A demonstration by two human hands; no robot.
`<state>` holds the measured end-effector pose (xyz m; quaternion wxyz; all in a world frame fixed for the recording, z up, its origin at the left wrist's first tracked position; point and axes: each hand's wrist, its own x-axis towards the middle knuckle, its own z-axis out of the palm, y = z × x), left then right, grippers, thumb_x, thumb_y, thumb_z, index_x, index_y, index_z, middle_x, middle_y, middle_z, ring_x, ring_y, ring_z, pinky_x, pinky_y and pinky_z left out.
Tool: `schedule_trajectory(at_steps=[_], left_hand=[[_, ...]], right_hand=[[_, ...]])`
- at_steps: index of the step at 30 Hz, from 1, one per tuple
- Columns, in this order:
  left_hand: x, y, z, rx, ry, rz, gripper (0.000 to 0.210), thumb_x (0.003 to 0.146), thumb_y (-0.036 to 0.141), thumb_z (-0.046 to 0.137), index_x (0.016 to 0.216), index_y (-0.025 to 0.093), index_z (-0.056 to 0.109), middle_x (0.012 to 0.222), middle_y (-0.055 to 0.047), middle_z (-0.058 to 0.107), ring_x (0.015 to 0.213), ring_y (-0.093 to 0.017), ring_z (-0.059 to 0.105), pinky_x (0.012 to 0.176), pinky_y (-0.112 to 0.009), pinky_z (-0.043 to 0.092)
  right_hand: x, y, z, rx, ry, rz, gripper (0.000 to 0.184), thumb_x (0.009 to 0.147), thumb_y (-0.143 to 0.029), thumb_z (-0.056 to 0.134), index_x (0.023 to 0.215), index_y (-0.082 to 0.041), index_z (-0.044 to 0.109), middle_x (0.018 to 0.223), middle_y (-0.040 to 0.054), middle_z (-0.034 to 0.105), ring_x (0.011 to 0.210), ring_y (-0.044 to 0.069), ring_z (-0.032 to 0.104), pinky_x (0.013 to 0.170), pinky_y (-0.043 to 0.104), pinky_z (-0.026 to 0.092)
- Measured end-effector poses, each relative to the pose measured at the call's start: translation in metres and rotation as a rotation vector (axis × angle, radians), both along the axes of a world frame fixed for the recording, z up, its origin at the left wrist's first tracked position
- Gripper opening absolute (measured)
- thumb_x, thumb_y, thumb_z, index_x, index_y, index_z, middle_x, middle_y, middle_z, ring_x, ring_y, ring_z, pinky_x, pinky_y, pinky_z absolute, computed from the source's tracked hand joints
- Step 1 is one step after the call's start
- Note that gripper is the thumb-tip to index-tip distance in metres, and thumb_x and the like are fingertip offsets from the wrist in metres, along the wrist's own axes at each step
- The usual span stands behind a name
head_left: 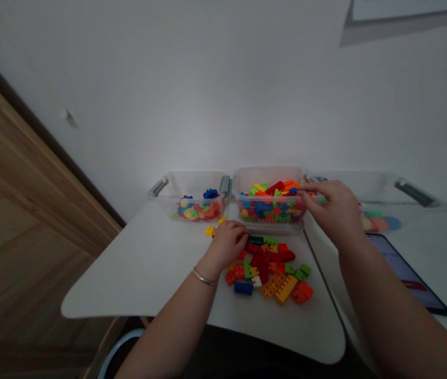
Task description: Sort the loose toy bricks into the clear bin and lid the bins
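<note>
My right hand (pixel 334 213) is raised at the right edge of a clear plastic box (pixel 270 213) full of mixed toy building bricks. Its thumb and forefinger are pinched together at a small blue building brick (pixel 293 191) above the box rim. My left hand (pixel 228 242), with a bracelet at the wrist, rests at the left edge of a loose brick pile (pixel 261 258) on the table. Its fingers are curled down, and what lies under them is hidden. Yellow bricks (pixel 210 231) lie just beyond that hand.
A second clear box (pixel 199 210) with colourful pieces stands to the left, against the wall. Another clear container (pixel 389 223) with round coloured pieces is at the right. A tablet (pixel 408 279) lies near my right forearm. The white table (pixel 136 273) has a rounded front edge.
</note>
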<state>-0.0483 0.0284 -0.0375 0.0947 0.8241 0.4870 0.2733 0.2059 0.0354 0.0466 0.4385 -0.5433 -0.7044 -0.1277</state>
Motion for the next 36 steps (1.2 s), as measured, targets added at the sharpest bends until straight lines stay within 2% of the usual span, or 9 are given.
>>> schedule_trajectory(at_steps=[3,6,11,16,21,28,36], left_hand=[[-0.001,0.001,-0.002,0.007,-0.001,-0.012,0.019,0.089,0.022,0.055,0.092,0.021,0.073,0.102,-0.005,0.070,0.099,-0.021,0.060,0.093,-0.037,0.048],[-0.001,0.002,-0.003,0.021,-0.002,-0.026,0.019,0.089,0.022,0.054,0.092,0.021,0.073,0.101,-0.005,0.070,0.098,-0.021,0.061,0.092,-0.037,0.048],[0.001,0.001,-0.001,0.016,0.004,-0.007,0.018,0.089,0.021,0.055,0.092,0.020,0.073,0.102,-0.006,0.070,0.099,-0.021,0.061,0.093,-0.037,0.047],[0.002,0.001,0.000,0.004,0.010,-0.011,0.019,0.089,0.021,0.055,0.093,0.020,0.074,0.102,-0.006,0.070,0.100,-0.021,0.061,0.093,-0.037,0.048],[0.001,0.001,-0.001,0.002,0.008,-0.018,0.020,0.089,0.021,0.055,0.094,0.020,0.073,0.103,-0.007,0.070,0.099,-0.021,0.061,0.093,-0.037,0.048],[0.000,0.003,-0.003,0.014,0.007,-0.021,0.019,0.088,0.021,0.055,0.093,0.020,0.074,0.102,-0.006,0.070,0.099,-0.021,0.061,0.092,-0.037,0.048],[0.001,0.002,-0.002,0.025,0.001,-0.028,0.018,0.088,0.020,0.056,0.093,0.020,0.074,0.101,-0.006,0.070,0.098,-0.021,0.061,0.092,-0.037,0.048]], right_hand=[[-0.005,-0.011,0.012,-0.159,0.025,0.161,0.022,0.085,-0.034,0.057,0.089,-0.023,0.075,0.082,0.0043,0.074,0.069,0.019,0.064,0.063,0.031,0.048],[-0.012,-0.017,0.014,-0.363,-0.109,0.276,0.017,0.082,-0.028,0.059,0.086,-0.025,0.075,0.077,0.0009,0.074,0.062,0.015,0.063,0.056,0.026,0.045],[-0.025,-0.012,-0.003,-0.576,-0.414,0.214,0.018,0.083,-0.027,0.058,0.091,-0.027,0.074,0.085,0.0005,0.076,0.074,0.017,0.068,0.061,0.026,0.046],[-0.035,-0.002,-0.026,-0.791,-0.606,0.161,0.021,0.083,-0.032,0.059,0.098,-0.028,0.073,0.097,0.0042,0.076,0.090,0.023,0.070,0.068,0.029,0.049],[-0.042,0.001,-0.038,-0.851,-0.655,0.135,0.022,0.083,-0.035,0.060,0.099,-0.027,0.072,0.098,0.0063,0.075,0.091,0.025,0.070,0.070,0.032,0.050],[-0.042,0.002,-0.036,-0.886,-0.625,0.093,0.019,0.082,-0.035,0.060,0.089,-0.023,0.072,0.090,0.0074,0.074,0.085,0.026,0.070,0.065,0.031,0.048],[-0.042,0.001,-0.037,-0.828,-0.589,0.124,0.013,0.079,-0.027,0.062,0.087,-0.024,0.071,0.089,0.0049,0.075,0.083,0.023,0.069,0.062,0.028,0.043]])
